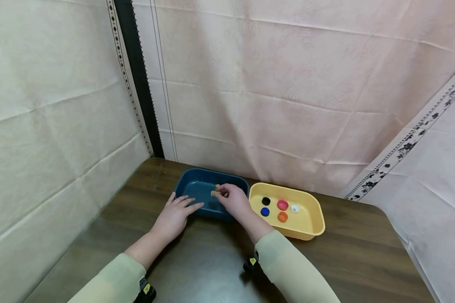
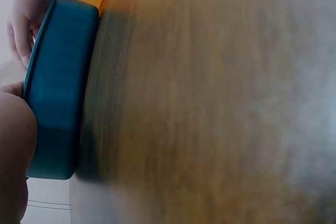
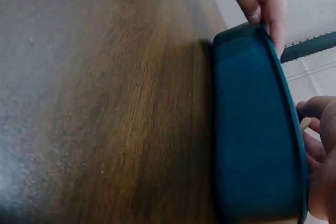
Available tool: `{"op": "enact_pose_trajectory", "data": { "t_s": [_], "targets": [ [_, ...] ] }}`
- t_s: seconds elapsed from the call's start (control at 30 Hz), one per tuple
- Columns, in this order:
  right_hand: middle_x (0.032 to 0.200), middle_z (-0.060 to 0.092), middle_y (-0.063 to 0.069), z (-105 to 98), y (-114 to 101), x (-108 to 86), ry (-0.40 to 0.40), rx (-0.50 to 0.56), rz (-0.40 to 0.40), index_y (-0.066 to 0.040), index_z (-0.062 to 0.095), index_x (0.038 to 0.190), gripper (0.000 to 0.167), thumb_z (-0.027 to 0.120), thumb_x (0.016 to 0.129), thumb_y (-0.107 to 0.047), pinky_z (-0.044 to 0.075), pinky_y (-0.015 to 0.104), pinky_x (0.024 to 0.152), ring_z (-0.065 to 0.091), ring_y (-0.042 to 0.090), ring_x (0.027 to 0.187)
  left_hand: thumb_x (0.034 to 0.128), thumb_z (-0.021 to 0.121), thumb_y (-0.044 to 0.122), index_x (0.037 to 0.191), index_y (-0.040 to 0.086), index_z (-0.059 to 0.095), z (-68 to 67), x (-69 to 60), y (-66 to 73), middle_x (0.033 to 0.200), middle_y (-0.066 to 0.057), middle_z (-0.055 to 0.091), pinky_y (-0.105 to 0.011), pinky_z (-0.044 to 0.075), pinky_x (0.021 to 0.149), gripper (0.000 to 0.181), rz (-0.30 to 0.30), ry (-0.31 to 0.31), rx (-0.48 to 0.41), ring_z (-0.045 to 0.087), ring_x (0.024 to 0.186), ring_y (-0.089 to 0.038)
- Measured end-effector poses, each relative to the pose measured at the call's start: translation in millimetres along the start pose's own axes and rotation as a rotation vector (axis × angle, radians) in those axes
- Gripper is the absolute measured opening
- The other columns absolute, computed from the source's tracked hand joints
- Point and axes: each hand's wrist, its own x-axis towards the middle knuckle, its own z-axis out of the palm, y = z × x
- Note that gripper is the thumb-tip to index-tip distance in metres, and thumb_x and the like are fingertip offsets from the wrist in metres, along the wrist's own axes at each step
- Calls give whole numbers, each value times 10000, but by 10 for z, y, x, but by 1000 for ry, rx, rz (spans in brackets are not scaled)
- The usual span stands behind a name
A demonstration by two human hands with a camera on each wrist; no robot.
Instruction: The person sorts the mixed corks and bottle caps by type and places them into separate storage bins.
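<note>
A dark blue plastic bin [image 1: 216, 212] stands on the table below both hands. My left hand [image 1: 174, 216] rests at its near left rim, with spread, fairly straight fingers reaching over the edge. Over the right part of the bin, my right hand [image 1: 234, 201] pinches a small tan piece [image 1: 214, 193] between thumb and fingers. This tan piece [image 3: 306, 123] shows only partly in the right wrist view, behind the rim; its kind cannot be told. A second tan bit [image 1: 217, 186] appears just beyond the fingertips. The left wrist view shows the bin's side wall [image 2: 63, 87], which hides its inside.
Right of the bin sits a yellow tray [image 1: 316, 212] holding several small round cap-like discs: black [image 1: 266, 201], blue [image 1: 265, 211], red [image 1: 282, 205], orange [image 1: 282, 216] and white [image 1: 294, 208]. Pale cloth [image 1: 288, 84] hangs behind the brown wooden table [image 1: 356, 252].
</note>
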Motion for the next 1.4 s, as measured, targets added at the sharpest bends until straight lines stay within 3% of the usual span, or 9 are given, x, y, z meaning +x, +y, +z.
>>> {"op": "enact_pose_trajectory", "data": {
  "t_s": [0.23,0.6,0.97,1.4],
  "targets": [
    [1085,647,5,85,-54,74,-29,-230,13,-185,705,1122,198,679,950,-278,549,350,887,604,157,911,948,613,41,1411,330,570,-1,11,-1,1393,-58,587,-614,175,1166,548,-9,-12,-8,487,1324,-320],
    [1030,640,2,153,-119,159,-68,-428,-39,-171,722,1158,215,659,962,-233,555,338,868,612,147,873,943,603,27,1405,324,577,-14,8,-3,1392,-55,587,-610,176,1167,550,-3,-10,-8,483,1326,-312],
    [1053,639,8,181,-103,234,-120,-485,-18,-184,720,1188,237,650,967,-227,550,339,883,606,144,890,935,605,17,1400,326,582,9,-1,-11,1384,-55,593,-614,186,1163,558,0,7,-12,491,1319,-315],
    [1087,637,8,189,-72,268,-138,-470,8,-188,702,1196,247,662,960,-250,552,344,881,608,144,899,936,610,22,1397,324,585,8,-4,-10,1383,-54,594,-615,186,1163,551,-1,11,-17,492,1318,-315]
  ]
}}
